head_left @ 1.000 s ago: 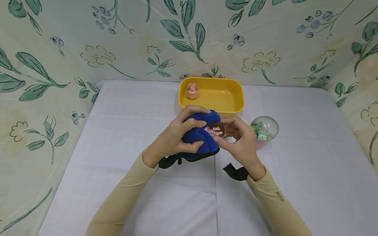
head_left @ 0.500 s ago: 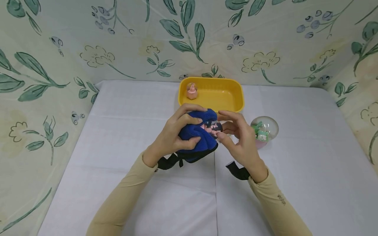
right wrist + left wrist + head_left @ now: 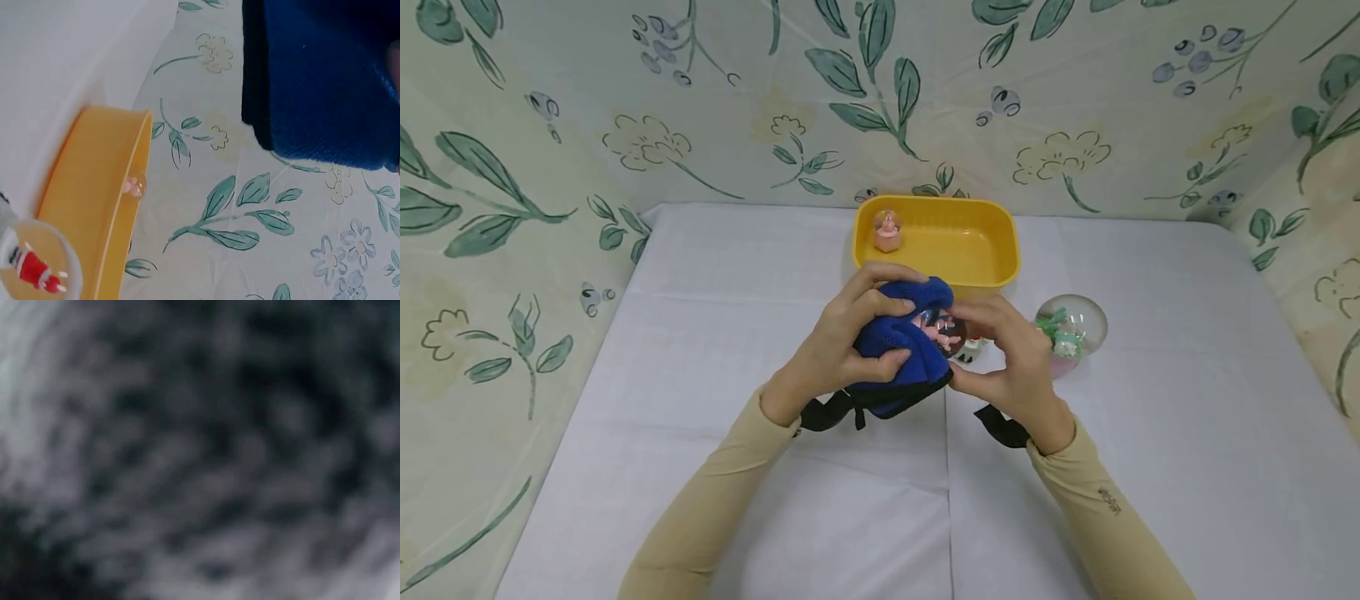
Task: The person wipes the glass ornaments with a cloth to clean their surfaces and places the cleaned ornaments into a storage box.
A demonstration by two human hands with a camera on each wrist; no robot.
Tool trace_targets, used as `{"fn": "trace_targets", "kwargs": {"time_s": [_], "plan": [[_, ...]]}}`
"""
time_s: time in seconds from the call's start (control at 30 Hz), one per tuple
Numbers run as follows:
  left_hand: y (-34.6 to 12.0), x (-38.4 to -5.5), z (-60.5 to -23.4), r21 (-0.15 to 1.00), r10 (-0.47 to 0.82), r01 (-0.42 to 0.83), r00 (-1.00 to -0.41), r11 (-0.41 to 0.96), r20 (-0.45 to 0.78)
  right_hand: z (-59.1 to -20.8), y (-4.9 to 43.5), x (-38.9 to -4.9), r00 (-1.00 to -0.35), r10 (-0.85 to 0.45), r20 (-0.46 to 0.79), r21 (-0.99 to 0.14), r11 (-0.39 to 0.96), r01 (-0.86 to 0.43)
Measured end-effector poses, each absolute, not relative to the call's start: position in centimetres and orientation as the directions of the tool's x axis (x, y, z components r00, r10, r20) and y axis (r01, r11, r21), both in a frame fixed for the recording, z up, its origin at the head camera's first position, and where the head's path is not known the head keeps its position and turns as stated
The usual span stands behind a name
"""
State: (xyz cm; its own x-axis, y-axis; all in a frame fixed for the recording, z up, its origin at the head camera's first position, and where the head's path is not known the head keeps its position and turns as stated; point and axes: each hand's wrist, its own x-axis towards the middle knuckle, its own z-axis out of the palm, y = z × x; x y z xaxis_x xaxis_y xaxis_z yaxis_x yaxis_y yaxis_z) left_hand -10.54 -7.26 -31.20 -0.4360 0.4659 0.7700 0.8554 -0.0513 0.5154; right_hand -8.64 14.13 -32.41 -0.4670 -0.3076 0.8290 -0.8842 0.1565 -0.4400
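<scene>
we look down at a person's two hands on the near side of a yellow tray (image 3: 958, 242), which serves as our landmark. the left hand (image 3: 829, 343) grips a folded blue cloth (image 3: 887, 336) with dark edging, its fingers spread over the top and its thumb pressed against the lower fold. wrapped in that cloth, just in front of the yellow tray, is a clear globe with pink figures (image 3: 942, 330); its dome pokes out on the side facing the right hand. the right hand (image 3: 1018, 354) has its thumb and fingers curved narrowly round that exposed end, holding it at the rim of the cloth.

inside the yellow tray, at its left end, stands a small pink globe (image 3: 887, 233). to the right of the yellow tray and nearer to us, a larger globe with green decoration (image 3: 1070, 329) and a pink base sits on the white tablecloth (image 3: 827, 517). the right wrist view shows a globe with a red figure (image 3: 34, 265) close to the outside of the yellow tray. behind the yellow tray hangs a floral backdrop (image 3: 737, 108) with green leaves. tan sleeves (image 3: 703, 512) reach both wrists. the left wrist view is too blurred for us to read.
</scene>
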Motion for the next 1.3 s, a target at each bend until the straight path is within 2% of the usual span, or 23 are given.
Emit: {"fn": "trace_targets", "kwargs": {"time_s": [0.07,0.17,0.33,0.43,0.5,0.6,0.77,0.97,1.13,1.23,1.3], "plan": [[-7.2,-10.5,-31.1,0.500,0.484,0.865,-0.418,-0.047,0.769,-32.5,14.1,-8.6,-0.512,-0.293,0.808,-0.507,0.098,-0.856],[-7.2,-10.4,-30.9,0.477,0.511,0.878,-0.396,-0.033,0.763,-32.5,14.1,-8.4,-0.617,-0.270,0.739,-0.636,0.022,-0.771],[-7.2,-10.4,-31.0,0.456,0.543,0.890,-0.382,-0.003,0.748,-32.2,14.0,-7.8,-0.815,-0.233,0.530,-0.844,-0.050,-0.534],[-7.2,-10.4,-31.1,0.458,0.543,0.889,-0.387,0.006,0.745,-32.0,14.0,-7.6,-0.876,-0.228,0.425,-0.905,-0.072,-0.420],[-7.2,-10.4,-31.2,0.463,0.530,0.886,-0.395,0.004,0.751,-31.9,14.0,-7.5,-0.883,-0.233,0.408,-0.912,-0.060,-0.406],[-7.2,-10.5,-31.3,0.477,0.493,0.879,-0.412,-0.005,0.766,-31.9,14.0,-7.7,-0.856,-0.257,0.448,-0.885,0.011,-0.466],[-7.3,-10.7,-31.2,0.502,0.425,0.865,-0.447,-0.021,0.787,-32.2,14.2,-7.9,-0.759,-0.317,0.569,-0.775,0.102,-0.623],[-7.4,-10.8,-31.0,0.528,0.400,0.849,-0.474,-0.030,0.785,-32.2,14.3,-8.2,-0.602,-0.378,0.703,-0.595,0.151,-0.790],[-7.4,-10.6,-31.1,0.557,0.424,0.829,-0.487,-0.049,0.764,-32.3,14.3,-8.5,-0.465,-0.370,0.804,-0.427,0.185,-0.885],[-7.4,-10.5,-31.2,0.560,0.439,0.827,-0.484,-0.053,0.757,-32.2,14.3,-8.5,-0.433,-0.346,0.832,-0.390,0.189,-0.901],[-7.3,-10.4,-31.3,0.550,0.454,0.833,-0.469,-0.056,0.757,-32.3,14.3,-8.5,-0.437,-0.324,0.839,-0.397,0.183,-0.899]]}}
